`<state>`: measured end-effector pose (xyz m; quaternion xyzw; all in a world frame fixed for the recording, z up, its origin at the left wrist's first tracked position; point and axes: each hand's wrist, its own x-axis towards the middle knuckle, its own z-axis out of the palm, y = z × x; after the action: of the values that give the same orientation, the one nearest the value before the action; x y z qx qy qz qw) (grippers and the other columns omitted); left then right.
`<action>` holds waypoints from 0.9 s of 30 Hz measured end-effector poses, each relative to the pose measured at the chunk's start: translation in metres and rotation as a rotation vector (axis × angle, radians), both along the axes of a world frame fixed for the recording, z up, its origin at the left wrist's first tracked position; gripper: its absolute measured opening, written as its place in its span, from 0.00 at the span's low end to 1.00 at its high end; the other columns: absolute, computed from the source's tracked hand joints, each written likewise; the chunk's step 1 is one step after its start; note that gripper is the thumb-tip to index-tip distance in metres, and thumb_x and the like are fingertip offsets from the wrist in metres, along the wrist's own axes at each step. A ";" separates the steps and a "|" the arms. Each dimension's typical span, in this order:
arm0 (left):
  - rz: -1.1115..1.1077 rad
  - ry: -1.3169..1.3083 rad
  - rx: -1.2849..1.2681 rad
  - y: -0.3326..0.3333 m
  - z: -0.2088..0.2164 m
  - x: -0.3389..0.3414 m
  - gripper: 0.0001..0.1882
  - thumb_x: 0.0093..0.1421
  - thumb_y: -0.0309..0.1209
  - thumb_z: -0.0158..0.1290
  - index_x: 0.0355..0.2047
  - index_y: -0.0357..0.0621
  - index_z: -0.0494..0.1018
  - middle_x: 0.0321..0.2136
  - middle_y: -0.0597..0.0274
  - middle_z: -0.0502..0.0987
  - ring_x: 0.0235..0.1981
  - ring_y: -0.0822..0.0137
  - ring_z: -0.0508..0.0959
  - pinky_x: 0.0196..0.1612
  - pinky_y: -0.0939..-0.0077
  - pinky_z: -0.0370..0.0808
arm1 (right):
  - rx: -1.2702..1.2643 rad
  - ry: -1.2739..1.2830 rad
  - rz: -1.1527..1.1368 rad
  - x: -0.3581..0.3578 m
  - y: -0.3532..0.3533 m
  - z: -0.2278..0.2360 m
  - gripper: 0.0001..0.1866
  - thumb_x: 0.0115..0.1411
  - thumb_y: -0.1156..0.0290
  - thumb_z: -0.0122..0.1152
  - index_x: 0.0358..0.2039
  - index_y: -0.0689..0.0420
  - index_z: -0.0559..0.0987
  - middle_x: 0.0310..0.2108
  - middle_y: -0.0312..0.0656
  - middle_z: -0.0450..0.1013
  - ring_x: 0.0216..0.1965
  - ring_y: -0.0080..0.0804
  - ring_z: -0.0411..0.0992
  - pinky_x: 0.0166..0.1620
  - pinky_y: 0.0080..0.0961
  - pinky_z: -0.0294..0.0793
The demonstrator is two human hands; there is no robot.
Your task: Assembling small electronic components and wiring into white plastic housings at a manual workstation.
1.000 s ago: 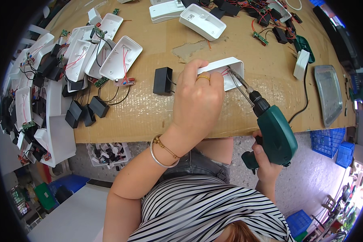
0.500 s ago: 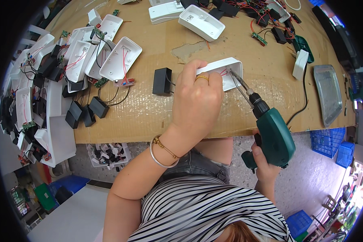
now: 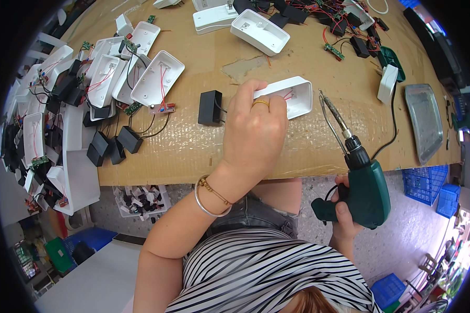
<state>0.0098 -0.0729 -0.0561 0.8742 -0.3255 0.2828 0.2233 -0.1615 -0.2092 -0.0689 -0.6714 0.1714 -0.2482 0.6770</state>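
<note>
My left hand (image 3: 255, 128) closes over a white plastic case (image 3: 300, 107) lying near the middle of the table. Inside it, thin red wires (image 3: 288, 96) run under my fingers; the rest of the interior is covered by them. A black box (image 3: 210, 108) rests just left of that hand, with a dark wire leading from it toward my fingers. My right hand (image 3: 345, 221) grips a dark green soldering gun (image 3: 372, 193) by its handle. Its metal tip and the thin feed tube beside it point up, a short way right of the case, apart from it.
Open white cases (image 3: 157, 78) with red wires and circuit boards pile up at the left. Another white case (image 3: 260, 32) stands at the back. Black boxes and wires (image 3: 344, 26) are heaped at the far right. A metal tray (image 3: 424, 122) lies near the right edge, beside a black cord.
The soldering gun has drawn back to the right, its tip leaving the inside of the case. My left hand and the case have barely moved.
</note>
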 end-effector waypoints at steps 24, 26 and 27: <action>0.421 -0.051 -0.079 0.145 0.112 0.067 0.29 0.42 0.36 0.60 0.46 0.43 0.66 0.34 0.50 0.73 0.33 0.52 0.75 0.34 0.63 0.73 | 0.074 -0.178 0.064 0.026 -0.009 0.000 0.28 0.48 0.72 0.56 0.49 0.67 0.64 0.39 0.48 0.67 0.29 0.24 0.64 0.33 0.15 0.63; 0.665 -0.160 0.017 0.184 0.130 0.095 0.29 0.43 0.40 0.59 0.46 0.43 0.66 0.35 0.50 0.73 0.34 0.52 0.75 0.34 0.63 0.73 | 0.104 -0.153 0.085 0.031 -0.011 -0.003 0.27 0.48 0.72 0.56 0.49 0.67 0.65 0.39 0.47 0.68 0.29 0.24 0.64 0.34 0.17 0.63; 0.750 -0.138 0.062 0.199 0.143 0.102 0.29 0.44 0.40 0.58 0.46 0.43 0.66 0.36 0.50 0.73 0.33 0.51 0.75 0.34 0.61 0.73 | 0.105 -0.162 0.086 0.035 -0.012 -0.001 0.27 0.48 0.72 0.56 0.49 0.67 0.65 0.39 0.47 0.68 0.29 0.24 0.64 0.34 0.17 0.63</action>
<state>0.1122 0.1265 0.0869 0.9178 -0.0056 0.3930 0.0556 -0.1268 -0.2211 -0.0704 -0.6193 0.1000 -0.2632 0.7329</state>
